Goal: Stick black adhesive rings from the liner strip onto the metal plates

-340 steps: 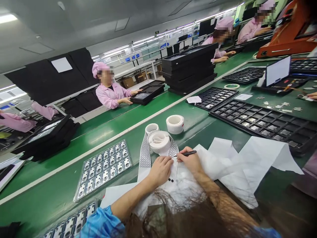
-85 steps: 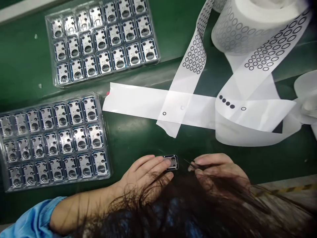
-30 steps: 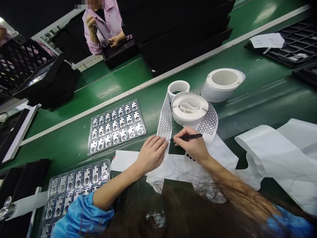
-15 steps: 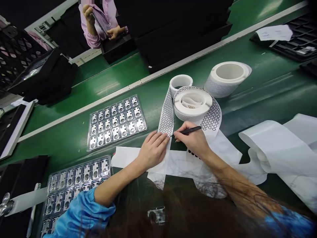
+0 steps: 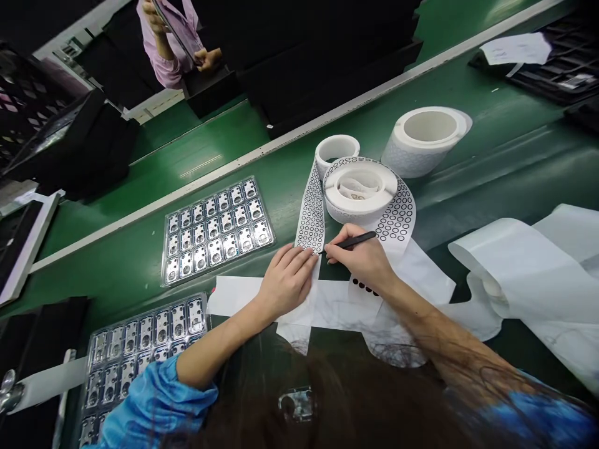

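My left hand (image 5: 286, 282) lies flat, fingers together, pressing down a white liner strip printed with small black rings (image 5: 309, 215). My right hand (image 5: 362, 262) pinches black tweezers (image 5: 353, 242), whose tip touches the ring strip just beside my left fingertips. The strip unwinds from a white roll (image 5: 359, 194) right behind my hands. A small metal part (image 5: 296, 403) lies near my body, partly veiled by my hair.
Two clear trays of metal parts (image 5: 216, 229) (image 5: 140, 349) sit to the left. Two more white rolls (image 5: 423, 140) (image 5: 336, 149) stand behind. Loose white liner (image 5: 524, 274) piles at the right. Black trays (image 5: 552, 56) lie far right. A person in pink (image 5: 173, 40) works across the green belt.
The view has drifted slightly. My right hand with the tweezers has shifted a little left toward my left fingertips on the ring strip. My left hand stays pressed on the liner.
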`<state>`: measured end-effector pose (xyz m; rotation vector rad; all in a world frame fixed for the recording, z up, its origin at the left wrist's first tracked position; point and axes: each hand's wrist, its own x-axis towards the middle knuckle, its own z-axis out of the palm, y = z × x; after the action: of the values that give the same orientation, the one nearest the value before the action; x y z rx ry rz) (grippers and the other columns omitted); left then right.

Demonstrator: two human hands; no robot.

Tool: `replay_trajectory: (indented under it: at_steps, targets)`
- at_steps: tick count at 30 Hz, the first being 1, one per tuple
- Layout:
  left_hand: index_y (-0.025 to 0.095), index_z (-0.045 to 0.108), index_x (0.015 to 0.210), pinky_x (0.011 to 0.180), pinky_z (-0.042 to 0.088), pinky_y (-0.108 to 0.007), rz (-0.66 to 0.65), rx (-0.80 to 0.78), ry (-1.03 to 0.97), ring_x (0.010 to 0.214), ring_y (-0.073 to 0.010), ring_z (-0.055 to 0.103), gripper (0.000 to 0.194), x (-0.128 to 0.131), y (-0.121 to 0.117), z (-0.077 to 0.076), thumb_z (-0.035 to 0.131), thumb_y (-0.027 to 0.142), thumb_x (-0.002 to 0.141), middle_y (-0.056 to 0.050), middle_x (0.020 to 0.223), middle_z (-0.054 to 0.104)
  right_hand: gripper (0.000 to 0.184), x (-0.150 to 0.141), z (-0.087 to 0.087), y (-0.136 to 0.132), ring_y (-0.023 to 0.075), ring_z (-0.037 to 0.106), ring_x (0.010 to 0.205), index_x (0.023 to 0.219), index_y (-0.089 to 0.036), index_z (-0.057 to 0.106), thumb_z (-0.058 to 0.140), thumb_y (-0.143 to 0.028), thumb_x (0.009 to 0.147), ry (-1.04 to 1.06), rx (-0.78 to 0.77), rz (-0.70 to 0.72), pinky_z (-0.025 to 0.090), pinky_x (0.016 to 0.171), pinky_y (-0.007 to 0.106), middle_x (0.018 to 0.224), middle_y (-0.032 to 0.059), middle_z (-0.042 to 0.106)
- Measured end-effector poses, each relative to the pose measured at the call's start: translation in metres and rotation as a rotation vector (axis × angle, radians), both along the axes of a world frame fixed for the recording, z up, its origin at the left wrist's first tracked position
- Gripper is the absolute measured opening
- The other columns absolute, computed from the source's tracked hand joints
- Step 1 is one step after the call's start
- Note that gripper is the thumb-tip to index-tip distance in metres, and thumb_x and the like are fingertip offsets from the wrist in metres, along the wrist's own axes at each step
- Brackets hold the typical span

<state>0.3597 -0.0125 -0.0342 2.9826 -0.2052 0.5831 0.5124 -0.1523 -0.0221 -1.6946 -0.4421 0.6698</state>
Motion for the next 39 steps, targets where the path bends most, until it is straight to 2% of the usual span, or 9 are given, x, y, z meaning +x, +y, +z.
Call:
replay_trajectory:
  at_steps: [7,20,28,31,36,39]
  targets:
    - [0.011,0.064,0.128,0.108,0.053,-0.052,-0.008,0.016,-0.026,0.117,-0.0298,0.068,0.032,0.002,-0.001,0.002,0.053,0.013,0.098,-0.015,0.127,0.074,0.017,0.000,0.000,-0.002,0.0188,0.072,0.062,0.067,-0.024,0.057,0.072,-0.028,0.071,-0.011,0.011,0.020,0.051,0.063,0.033,0.062,-0.0046,0.068]
    - [0.016,0.063,0.132,0.109,0.053,-0.052,0.000,0.008,-0.014,0.119,-0.0289,0.068,0.035,0.001,-0.001,0.002,0.052,0.014,0.099,-0.013,0.129,0.073,0.017,0.001,0.002,-0.002,0.0196,0.071,0.061,0.066,-0.024,0.058,0.072,-0.031,0.070,-0.001,0.038,0.014,0.052,0.062,0.034,0.062,-0.0033,0.069]
    - [0.014,0.063,0.131,0.113,0.050,-0.052,0.005,-0.014,0.014,0.123,-0.0292,0.067,0.034,0.001,-0.001,0.001,0.052,0.013,0.099,-0.015,0.130,0.073,0.017,0.002,0.001,-0.002,0.0196,0.073,0.061,0.066,-0.024,0.058,0.073,-0.030,0.068,0.029,0.047,-0.003,0.054,0.061,0.033,0.068,-0.0021,0.071]
    - [0.015,0.063,0.131,0.114,0.049,-0.053,0.023,-0.018,0.038,0.124,-0.0282,0.067,0.034,0.000,-0.002,0.002,0.050,0.013,0.099,-0.014,0.131,0.072,0.018,0.001,0.000,-0.002,0.0192,0.073,0.059,0.065,-0.024,0.058,0.075,-0.031,0.067,0.043,0.079,-0.007,0.055,0.059,0.032,0.066,-0.0019,0.071]
    - [0.016,0.068,0.118,0.113,0.050,-0.053,0.032,0.021,0.069,0.121,-0.0280,0.068,0.027,0.001,-0.002,0.004,0.048,0.015,0.100,-0.013,0.128,0.074,0.031,0.002,-0.001,-0.005,0.0197,0.073,0.057,0.066,-0.023,0.058,0.083,-0.040,0.065,0.057,0.191,-0.030,0.059,0.055,0.031,0.063,-0.0016,0.071]
    - [0.016,0.069,0.111,0.114,0.050,-0.052,0.016,0.067,0.091,0.116,-0.0272,0.070,0.024,0.006,-0.002,0.009,0.047,0.016,0.102,-0.013,0.126,0.075,0.033,0.000,0.009,-0.013,0.0201,0.073,0.059,0.066,-0.023,0.059,0.087,-0.040,0.066,0.035,0.255,-0.048,0.062,0.057,0.033,0.064,-0.0013,0.071]
